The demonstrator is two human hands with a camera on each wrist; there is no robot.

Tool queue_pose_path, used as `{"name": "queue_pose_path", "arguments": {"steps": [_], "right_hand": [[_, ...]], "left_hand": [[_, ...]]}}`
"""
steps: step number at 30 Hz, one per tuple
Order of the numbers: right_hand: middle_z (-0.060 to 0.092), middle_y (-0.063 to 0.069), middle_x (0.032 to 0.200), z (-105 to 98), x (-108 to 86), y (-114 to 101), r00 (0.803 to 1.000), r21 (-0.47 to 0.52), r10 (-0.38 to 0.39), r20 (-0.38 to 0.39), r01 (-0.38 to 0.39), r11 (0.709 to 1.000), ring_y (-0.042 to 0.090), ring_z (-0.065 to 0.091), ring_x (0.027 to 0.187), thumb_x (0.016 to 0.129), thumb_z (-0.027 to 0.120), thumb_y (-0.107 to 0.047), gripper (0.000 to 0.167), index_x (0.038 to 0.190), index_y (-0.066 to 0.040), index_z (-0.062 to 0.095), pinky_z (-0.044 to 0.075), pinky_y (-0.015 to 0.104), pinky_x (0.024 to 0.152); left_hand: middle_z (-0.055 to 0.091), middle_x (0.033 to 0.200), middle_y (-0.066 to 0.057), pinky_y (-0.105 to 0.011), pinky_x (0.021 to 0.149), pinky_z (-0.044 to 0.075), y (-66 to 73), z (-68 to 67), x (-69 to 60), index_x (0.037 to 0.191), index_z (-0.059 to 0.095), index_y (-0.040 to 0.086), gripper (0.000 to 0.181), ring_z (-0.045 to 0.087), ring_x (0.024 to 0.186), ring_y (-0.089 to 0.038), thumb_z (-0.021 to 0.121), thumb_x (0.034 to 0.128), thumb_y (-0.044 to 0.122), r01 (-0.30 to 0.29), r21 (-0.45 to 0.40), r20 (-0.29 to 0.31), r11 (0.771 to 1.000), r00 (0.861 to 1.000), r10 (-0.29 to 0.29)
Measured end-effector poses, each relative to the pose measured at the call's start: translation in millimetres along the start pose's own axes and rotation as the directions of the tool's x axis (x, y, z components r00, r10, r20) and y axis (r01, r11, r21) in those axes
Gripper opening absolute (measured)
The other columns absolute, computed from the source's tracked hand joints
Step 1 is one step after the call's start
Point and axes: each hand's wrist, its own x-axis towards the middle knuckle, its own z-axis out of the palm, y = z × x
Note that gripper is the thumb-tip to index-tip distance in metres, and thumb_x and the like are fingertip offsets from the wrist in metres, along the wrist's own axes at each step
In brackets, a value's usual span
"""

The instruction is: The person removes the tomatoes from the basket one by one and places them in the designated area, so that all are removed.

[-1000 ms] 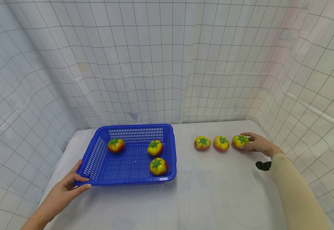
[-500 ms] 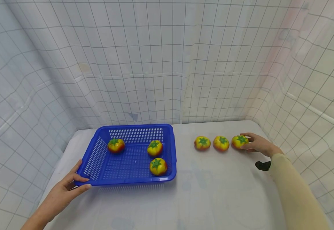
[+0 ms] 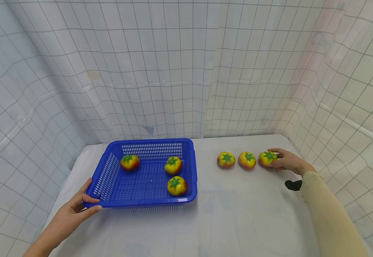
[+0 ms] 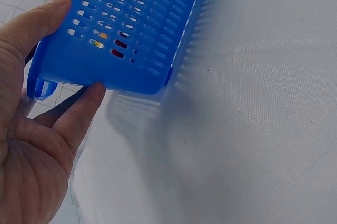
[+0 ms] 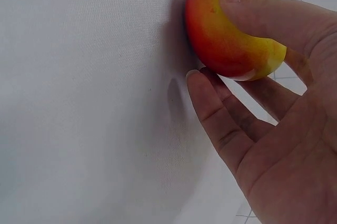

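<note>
My left hand (image 3: 69, 214) grips the near left corner of a blue plastic basket (image 3: 141, 205). In the left wrist view the thumb lies on the basket's side wall (image 4: 100, 66) and the fingers reach under its rim. Over on the right, my right hand (image 3: 290, 162) holds a yellow-red toy tomato (image 3: 266, 159) with a green leafy top, the last in a row on the table. The right wrist view has the thumb on top of this tomato (image 5: 231, 45) and fingers behind and below it. Left of it sit two similar tomatoes, a middle one (image 3: 247, 160) and a left one (image 3: 226, 160).
Inside the basket lie three more tomatoes: one at the back left (image 3: 130, 162), one at the right (image 3: 173, 165) and one at the near right (image 3: 176, 186). A white cloth covers the table (image 3: 237, 214). Grid-patterned white curtains (image 3: 186, 71) enclose the back and sides.
My right hand and the tomato in it have shifted very slightly to the left. The left hand and the basket have stayed still.
</note>
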Motion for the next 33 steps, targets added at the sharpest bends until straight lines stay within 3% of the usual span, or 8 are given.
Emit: {"name": "queue_pose_path", "arguments": {"steps": [16, 33], "right_hand": [[0.027, 0.036, 0.154, -1, 1.9, 5, 1.0, -0.004, -0.004, 0.009, 0.004, 1.0, 0.039, 0.048, 0.128, 0.097, 0.071, -0.018, 0.083, 0.161, -0.003, 0.02, 0.05, 0.048, 0.1], [0.018, 0.038, 0.159, -2, -8.7, -2, 1.0, -0.045, 0.023, 0.016, -0.022, 0.999, 0.046, 0.044, 0.135, 0.096, 0.071, -0.024, 0.09, 0.163, -0.005, 0.013, 0.051, 0.044, 0.1]], "left_hand": [[0.002, 0.171, -0.014, -0.004, 0.082, 0.042, -1.4, 0.2, -0.2, 0.112, 0.063, 0.004, 0.033, 0.027, 0.139, -0.064, 0.072, 0.0981, 0.032, -0.007, 0.017, -0.002, 1.0, 1.0, 0.007], [0.003, 0.171, -0.015, -0.004, 0.082, 0.042, 3.6, 0.6, -1.1, 0.111, 0.063, 0.003, 0.034, 0.027, 0.14, -0.064, 0.072, 0.0978, 0.034, 0.002, 0.028, -0.008, 1.0, 1.0, -0.002]]}}
